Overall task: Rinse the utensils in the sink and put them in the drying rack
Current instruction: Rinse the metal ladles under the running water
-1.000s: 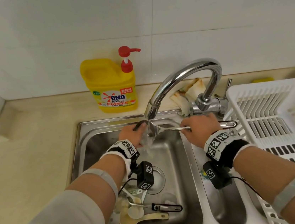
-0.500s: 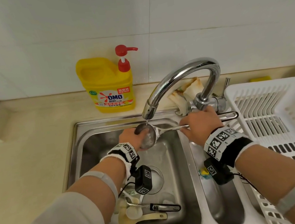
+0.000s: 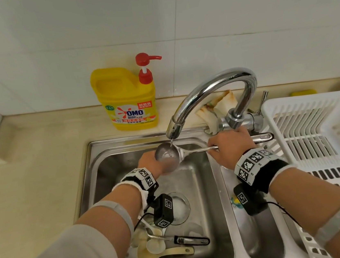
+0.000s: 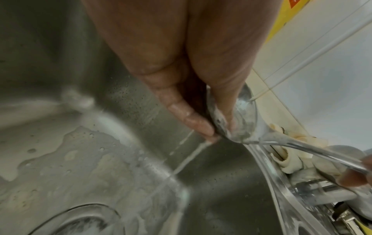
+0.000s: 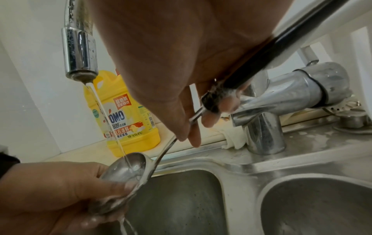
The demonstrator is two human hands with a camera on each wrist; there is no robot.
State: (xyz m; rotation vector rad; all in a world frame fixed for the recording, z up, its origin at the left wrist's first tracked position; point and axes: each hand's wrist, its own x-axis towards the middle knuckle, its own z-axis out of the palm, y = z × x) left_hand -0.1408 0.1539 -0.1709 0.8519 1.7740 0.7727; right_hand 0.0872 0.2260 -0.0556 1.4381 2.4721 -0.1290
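Observation:
A steel ladle (image 3: 166, 155) lies level under the faucet (image 3: 213, 85), bowl up, and a thin stream of water falls into it. My left hand (image 3: 148, 163) pinches the bowl, thumb inside and fingers beneath; the left wrist view shows the wet ladle (image 4: 241, 114) in that left hand (image 4: 201, 63), water running off. My right hand (image 3: 229, 145) grips the handle. In the right wrist view the right hand (image 5: 181, 55) holds the dark handle, with the ladle (image 5: 124, 168) below the spout. Several more utensils (image 3: 168, 247) lie at the sink's (image 3: 95, 159) near end.
A white drying rack (image 3: 315, 132) stands to the right of the sink, past a second small basin (image 3: 262, 246). A yellow detergent bottle (image 3: 129, 99) and a crumpled rag (image 3: 221, 103) sit on the counter behind. The drain (image 3: 178, 207) is in the basin's middle.
The ladle has rolled from edge-on to bowl up under the spout. My left hand shifted from behind the bowl to cupping it. My right hand kept hold of the handle.

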